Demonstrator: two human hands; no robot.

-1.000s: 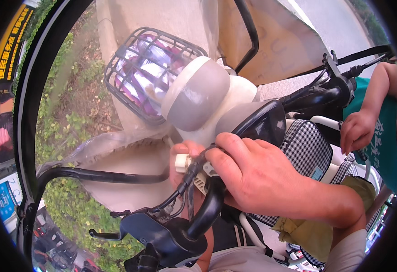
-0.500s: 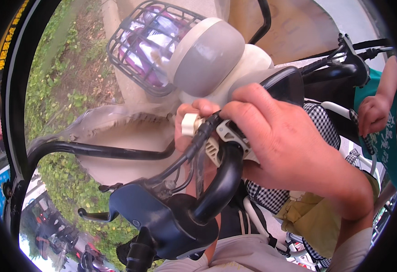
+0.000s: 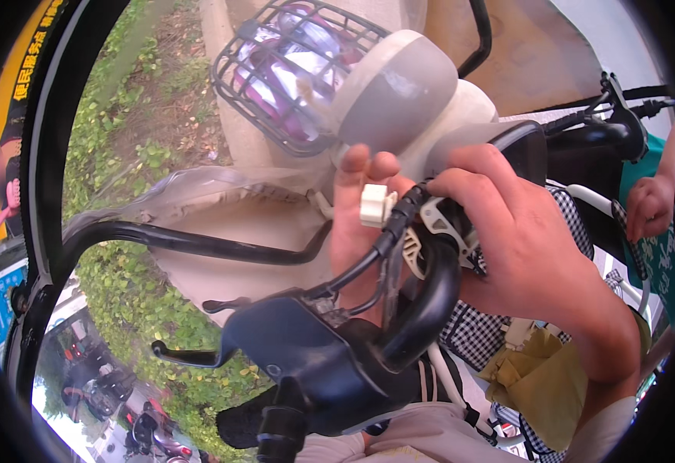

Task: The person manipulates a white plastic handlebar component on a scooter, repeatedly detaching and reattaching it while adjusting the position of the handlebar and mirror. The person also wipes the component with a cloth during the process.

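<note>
Both upright left hand (image 3: 351, 228) and curled right hand (image 3: 519, 243) flank the handlebar (image 3: 435, 301).

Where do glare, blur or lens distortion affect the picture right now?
Head view: pale glare on the silvery bundle; head view: black frame bar bows near the dark fisheye rim; head view: right hand fairly sharp, vehicles at lower left softer.

the basket (image 3: 304, 147) sits ahead of the handlebar (image 3: 439, 297).
</note>
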